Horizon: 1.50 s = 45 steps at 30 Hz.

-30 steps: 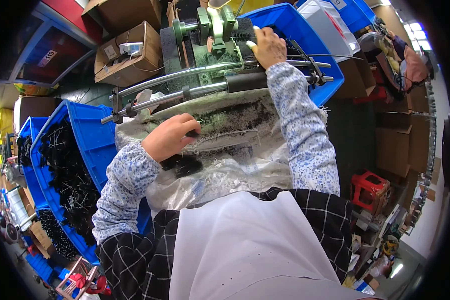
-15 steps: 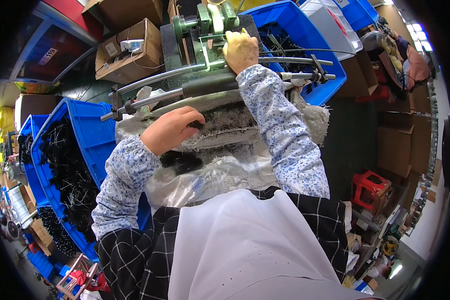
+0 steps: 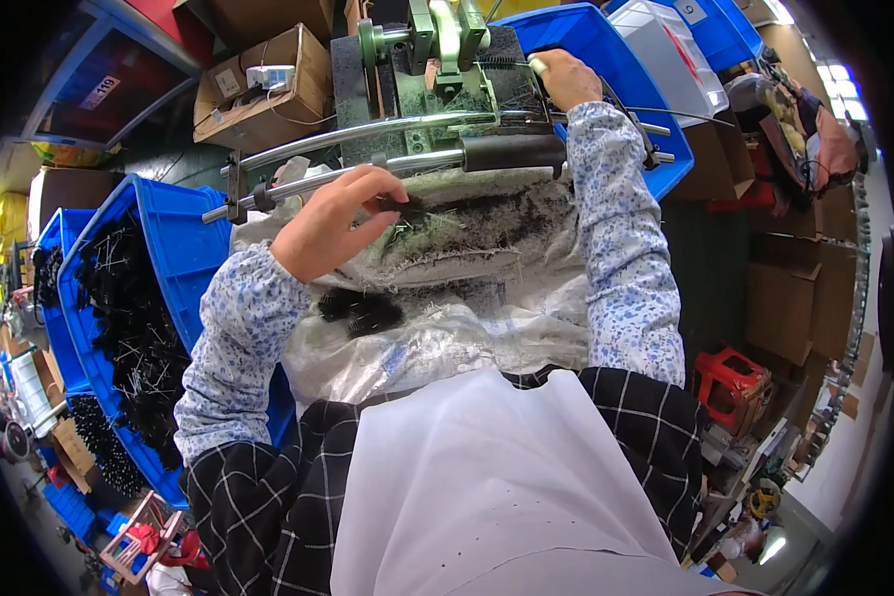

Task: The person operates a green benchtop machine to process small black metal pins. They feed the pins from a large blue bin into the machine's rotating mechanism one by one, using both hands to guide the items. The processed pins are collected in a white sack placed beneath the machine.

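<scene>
Right of the greenish metal machine (image 3: 422, 35), the bare right hand (image 3: 569, 81) had swung outward, its hold unclear, leaving the middle uncovered for work; the bare left hand's (image 3: 336, 223) fingertips pinched a small, dark, seemingly bristly piece (image 3: 395, 206).

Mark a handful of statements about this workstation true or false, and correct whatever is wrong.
1. The right hand is farther forward than the left hand. True.
2. The left hand is inside a blue bin. False: it is above the pale sacking.
3. A black sleeve surrounds part of a metal rod. True.
4. The forearm covers are plain red. False: they are white with a blue pattern.
5. A red stool stands to the person's right. True.
</scene>
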### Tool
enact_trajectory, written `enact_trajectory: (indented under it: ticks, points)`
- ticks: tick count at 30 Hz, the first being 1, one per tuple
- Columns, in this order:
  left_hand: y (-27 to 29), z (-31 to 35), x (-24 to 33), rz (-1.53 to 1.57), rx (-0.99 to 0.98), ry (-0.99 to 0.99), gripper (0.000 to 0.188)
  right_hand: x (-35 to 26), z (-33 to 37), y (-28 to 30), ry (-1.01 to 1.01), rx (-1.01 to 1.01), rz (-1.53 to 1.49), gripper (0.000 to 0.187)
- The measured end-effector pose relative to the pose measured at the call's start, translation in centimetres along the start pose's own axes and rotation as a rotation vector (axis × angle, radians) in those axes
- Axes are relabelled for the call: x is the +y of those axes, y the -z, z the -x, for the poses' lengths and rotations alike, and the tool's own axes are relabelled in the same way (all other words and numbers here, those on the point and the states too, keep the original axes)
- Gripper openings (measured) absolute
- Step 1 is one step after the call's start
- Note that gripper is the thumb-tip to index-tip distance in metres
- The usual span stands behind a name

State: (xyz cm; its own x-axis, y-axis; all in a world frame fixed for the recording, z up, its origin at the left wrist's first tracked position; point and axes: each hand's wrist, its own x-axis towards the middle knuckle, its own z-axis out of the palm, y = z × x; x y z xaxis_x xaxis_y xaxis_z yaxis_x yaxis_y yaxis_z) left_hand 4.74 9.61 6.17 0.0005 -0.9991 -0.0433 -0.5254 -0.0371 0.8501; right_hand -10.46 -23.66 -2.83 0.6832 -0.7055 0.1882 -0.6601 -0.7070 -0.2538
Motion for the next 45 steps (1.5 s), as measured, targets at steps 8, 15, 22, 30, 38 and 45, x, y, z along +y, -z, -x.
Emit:
enact_trajectory:
  ticks: [8,15,22,30,38,45]
  points:
    - [-1.3,-1.8,0.4,-0.022,0.186,-0.102,0.023,-1.4,2.7,6.5,-0.098,0.288,0.143,0.027]
    - [-2.9,-2.6,0.8,-0.031,0.378,-0.160,0.030,-11.9,11.9,5.3,0.302,-0.352,-0.756,0.028]
    - [-4.1,5.4,-3.1,-0.348,-0.441,0.337,0.038,-5.9,3.8,0.3,0.108,0.175,0.105,0.019]
    - [-5.9,8.1,-5.0,-0.510,-0.546,0.340,0.039,-5.4,2.3,-0.5,0.175,0.129,0.064,0.021]
    - [-4.5,8.0,-4.0,-0.601,-0.481,0.365,0.039,-5.5,2.5,-0.5,0.159,0.152,0.074,0.021]
    - [-2.9,6.7,-4.0,-0.332,-0.378,0.306,0.031,-5.5,2.3,-0.6,0.169,0.176,0.078,0.020]
